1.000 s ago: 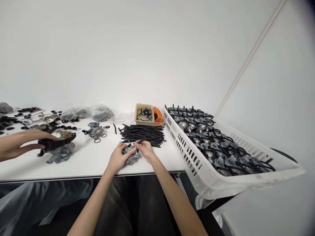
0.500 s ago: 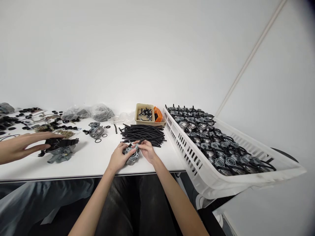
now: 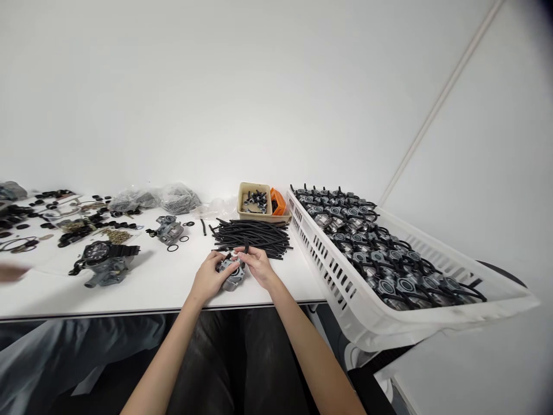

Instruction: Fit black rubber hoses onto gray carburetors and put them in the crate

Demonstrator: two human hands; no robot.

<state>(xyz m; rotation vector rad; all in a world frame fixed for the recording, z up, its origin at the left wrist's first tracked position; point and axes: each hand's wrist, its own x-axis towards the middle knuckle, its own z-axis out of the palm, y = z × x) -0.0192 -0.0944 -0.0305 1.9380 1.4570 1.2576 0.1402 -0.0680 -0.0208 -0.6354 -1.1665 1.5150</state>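
Note:
At the table's front edge, my left hand (image 3: 213, 275) is closed around a small grey metal carburetor (image 3: 233, 279), thumb across its top. From the right side, my right hand (image 3: 256, 265) pinches a short black hose (image 3: 246, 245) that stands up at the carburetor's upper end. Its fingers partly cover the spot where hose and body meet, so I cannot tell whether they are joined. Just behind both hands lies a pile of black rubber hoses (image 3: 254, 233).
On the right stands a white plastic crate (image 3: 367, 323) with rows of carburetors. A beige tray (image 3: 244, 199) and an orange basket (image 3: 280, 203) hold small parts. Leftward are a carburetor (image 3: 168, 231), another with a black round part (image 3: 106, 268), O-rings (image 3: 173, 248) and a co-worker's blurred hand (image 3: 12, 272).
The co-worker's hand has left the carburetor at left and moved to the left edge. My right fingers have shifted slightly, and the short black hose now points more upright.

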